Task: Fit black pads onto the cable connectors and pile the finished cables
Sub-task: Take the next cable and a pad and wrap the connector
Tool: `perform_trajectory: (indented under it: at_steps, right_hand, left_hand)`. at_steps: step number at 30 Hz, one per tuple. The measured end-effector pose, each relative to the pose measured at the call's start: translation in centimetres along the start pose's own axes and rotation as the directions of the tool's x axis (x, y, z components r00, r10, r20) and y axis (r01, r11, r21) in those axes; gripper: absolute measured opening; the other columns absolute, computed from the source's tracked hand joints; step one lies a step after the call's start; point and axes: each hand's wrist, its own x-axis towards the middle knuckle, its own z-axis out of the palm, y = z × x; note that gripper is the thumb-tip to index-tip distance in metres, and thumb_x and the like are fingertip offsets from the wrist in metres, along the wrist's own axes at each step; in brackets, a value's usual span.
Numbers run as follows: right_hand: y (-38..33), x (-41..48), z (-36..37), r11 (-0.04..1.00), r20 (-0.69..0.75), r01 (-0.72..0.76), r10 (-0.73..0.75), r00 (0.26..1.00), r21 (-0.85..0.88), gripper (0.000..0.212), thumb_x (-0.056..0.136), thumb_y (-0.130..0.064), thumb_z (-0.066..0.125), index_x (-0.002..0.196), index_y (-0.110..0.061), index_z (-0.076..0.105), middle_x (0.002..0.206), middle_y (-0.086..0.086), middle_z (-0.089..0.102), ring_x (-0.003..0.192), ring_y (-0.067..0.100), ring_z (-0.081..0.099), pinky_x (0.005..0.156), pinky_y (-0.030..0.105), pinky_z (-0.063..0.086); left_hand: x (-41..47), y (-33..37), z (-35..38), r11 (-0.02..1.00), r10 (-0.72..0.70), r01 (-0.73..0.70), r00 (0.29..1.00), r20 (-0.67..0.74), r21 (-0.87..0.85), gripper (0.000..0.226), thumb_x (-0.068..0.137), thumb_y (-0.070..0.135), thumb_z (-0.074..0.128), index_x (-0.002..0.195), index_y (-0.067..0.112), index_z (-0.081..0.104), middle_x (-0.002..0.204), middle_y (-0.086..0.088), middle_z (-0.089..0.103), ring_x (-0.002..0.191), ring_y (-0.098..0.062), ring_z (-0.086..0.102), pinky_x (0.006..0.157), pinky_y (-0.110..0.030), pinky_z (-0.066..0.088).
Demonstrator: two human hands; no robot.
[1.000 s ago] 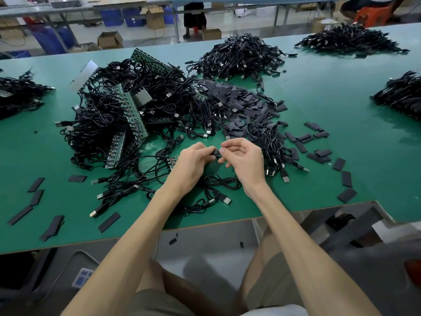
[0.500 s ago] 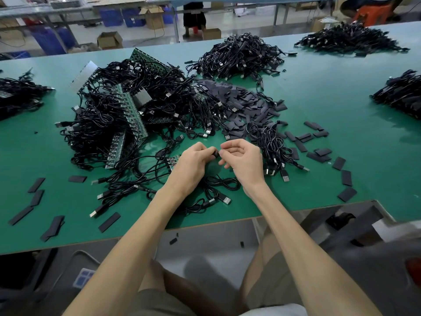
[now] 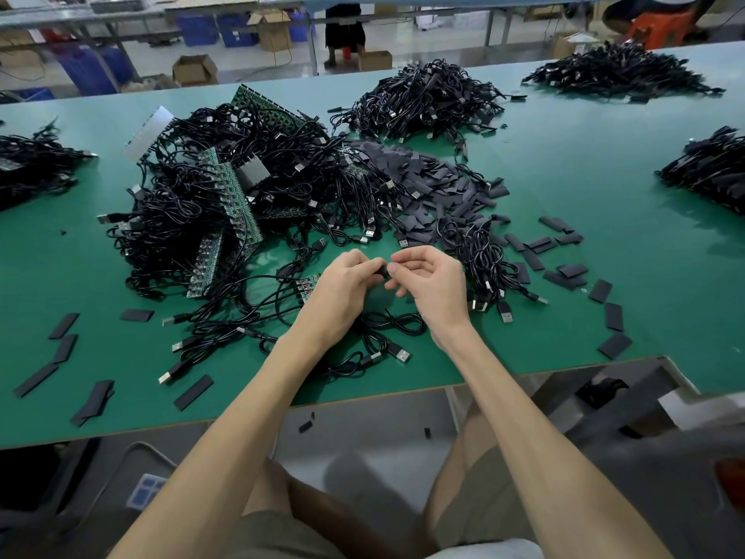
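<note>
**Pad fitting under way, near centre**

Above the green table [image 3: 604, 163], left hand [image 3: 342, 288] and right hand [image 3: 431, 284] meet. Fingers of both are curled, pinching one small black piece [image 3: 381, 271]; connector or pad, cannot tell. A cable [image 3: 387, 328] loops on the table just nearer, likely its own.

Judged step: seating the pad. Next: press it home squarely, then drop it on the far cable pile [image 3: 423, 98]. The loose pads [image 3: 435, 187] lie beyond, to the right.

No readable writing or brands.

Green-topped table [image 3: 604, 244] with green circuit-board strips [image 3: 236, 195] lying on it. On the floor beyond: open cardboard box [image 3: 195, 69], blue crates [image 3: 217, 28], orange stool [image 3: 661, 24].
</note>
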Motion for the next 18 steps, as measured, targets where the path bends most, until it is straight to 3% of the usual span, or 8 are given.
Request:
perform_trajectory:
  at_steps: [6,9,12,18]
  right_hand:
    - [0.01,-0.05,0.07,1.000,0.005,0.008,-0.008,1.000,-0.016,0.010,0.088,-0.006,0.078,0.095,-0.010,0.072,0.078,0.006,0.076,0.070,0.018,0.075,0.058,0.020,0.054]
    - [-0.06,-0.12,0.10,1.000,0.020,0.011,-0.011,1.000,-0.012,0.010,0.090,-0.007,0.076,0.099,-0.009,0.071,0.080,0.005,0.077,0.076,0.017,0.077,0.060,0.021,0.056]
    - [-0.08,-0.13,0.22,1.000,0.031,0.003,-0.002,1.000,-0.030,0.012,0.091,-0.005,0.075,0.101,-0.010,0.070,0.084,0.005,0.077,0.081,0.015,0.077,0.063,0.023,0.057]
    - [-0.09,-0.07,0.05,0.999,0.022,0.006,-0.005,1.000,-0.046,0.013,0.089,-0.001,0.075,0.099,-0.010,0.071,0.081,0.004,0.077,0.079,0.017,0.077,0.062,0.024,0.057]
  left_hand:
    - [-0.10,-0.02,-0.04,0.998,-0.051,0.052,0.999,0.012,-0.024,0.034,0.094,0.019,0.050,0.111,0.001,0.072,0.095,-0.016,0.063,0.089,-0.036,0.066,0.078,-0.052,0.056]
    - [-0.03,-0.19,0.12,0.994,-0.100,0.100,0.995,0.018,-0.043,0.023,0.098,0.005,0.057,0.113,0.001,0.073,0.096,-0.016,0.064,0.090,-0.034,0.066,0.082,-0.051,0.056]
    - [0.04,-0.40,0.21,0.987,-0.128,0.129,0.992,0.025,-0.099,0.028,0.097,-0.010,0.054,0.117,-0.002,0.072,0.103,-0.017,0.064,0.096,-0.025,0.070,0.089,-0.035,0.057]
    - [0.12,-0.25,0.04,0.975,-0.147,0.149,0.989,0.027,-0.166,0.028,0.098,-0.013,0.051,0.119,-0.009,0.069,0.105,-0.022,0.064,0.094,-0.019,0.067,0.090,-0.014,0.052]
